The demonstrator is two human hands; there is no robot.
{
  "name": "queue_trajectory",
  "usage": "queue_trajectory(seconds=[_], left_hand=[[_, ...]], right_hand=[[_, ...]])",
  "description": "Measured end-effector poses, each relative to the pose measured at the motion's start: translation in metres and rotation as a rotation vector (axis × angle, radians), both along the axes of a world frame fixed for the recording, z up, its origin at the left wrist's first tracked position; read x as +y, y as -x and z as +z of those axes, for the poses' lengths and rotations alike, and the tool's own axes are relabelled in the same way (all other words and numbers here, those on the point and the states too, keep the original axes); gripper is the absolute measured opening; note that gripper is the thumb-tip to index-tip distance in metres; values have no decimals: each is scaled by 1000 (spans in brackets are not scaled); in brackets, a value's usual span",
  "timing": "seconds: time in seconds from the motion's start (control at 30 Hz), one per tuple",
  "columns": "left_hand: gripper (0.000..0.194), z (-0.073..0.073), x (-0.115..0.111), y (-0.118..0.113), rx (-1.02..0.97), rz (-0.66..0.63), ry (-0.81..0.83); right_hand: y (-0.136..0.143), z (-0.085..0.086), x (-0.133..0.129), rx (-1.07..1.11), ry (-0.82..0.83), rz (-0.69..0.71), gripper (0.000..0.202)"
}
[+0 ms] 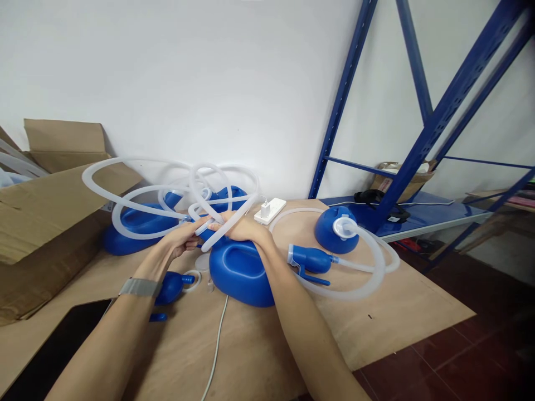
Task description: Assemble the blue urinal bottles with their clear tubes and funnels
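A blue plastic bottle (240, 275) with a moulded handle lies on the table before me, its neck pointing left and away. My left hand (180, 236) is closed at the mouth of the neck, thumb against a white cap (203, 226) there. Around the neck from the far side, my right hand (237, 227) is closed, its thumb near the same cap. Clear flexible tubing (228, 224) loops over and past both hands. Fingertips are partly hidden. Below my left hand lies a small blue funnel-like part (170, 288), with a translucent ring (193, 281) beside it.
At right stand another blue bottle (330, 234) with capped tubing and a blue handled cup piece (311, 259). More blue bottles (140, 223) lie behind my left hand. A cardboard box (62, 211), a white power strip (273, 210), a dark flat device (54, 351) and blue shelving (418, 161) surround the work.
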State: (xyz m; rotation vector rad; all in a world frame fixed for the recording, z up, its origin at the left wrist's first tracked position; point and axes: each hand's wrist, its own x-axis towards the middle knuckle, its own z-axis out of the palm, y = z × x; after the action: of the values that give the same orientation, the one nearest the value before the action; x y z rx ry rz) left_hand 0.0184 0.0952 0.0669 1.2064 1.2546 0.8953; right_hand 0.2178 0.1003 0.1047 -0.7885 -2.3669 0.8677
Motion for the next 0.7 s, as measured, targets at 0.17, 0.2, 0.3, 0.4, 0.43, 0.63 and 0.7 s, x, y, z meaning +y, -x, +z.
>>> queue_trajectory(seconds=[0.17,0.2,0.3,0.4,0.43,0.63,0.7], left_hand=[[71,0,0,0,-6,-6,-15],[71,0,1,0,-3,-4,-15],[71,-2,1,1,18,4,-10],[73,-3,1,1,39,10,-15],[73,-3,1,1,46,10,-20],[70,7,-2,6,110,5,-61],[67,13,-5,10,149,5,-70]], right_hand=[[-1,-1,0,37,-9,-5,29],[-1,-2,0,48,-15,-5,28],[0,-4,1,51,-18,-24,26],[1,-7,1,29,-4,-58,25],[1,-7,1,28,3,-56,25],[1,-5,-1,89,33,23,27],[2,-4,-2,88,26,59,28]])
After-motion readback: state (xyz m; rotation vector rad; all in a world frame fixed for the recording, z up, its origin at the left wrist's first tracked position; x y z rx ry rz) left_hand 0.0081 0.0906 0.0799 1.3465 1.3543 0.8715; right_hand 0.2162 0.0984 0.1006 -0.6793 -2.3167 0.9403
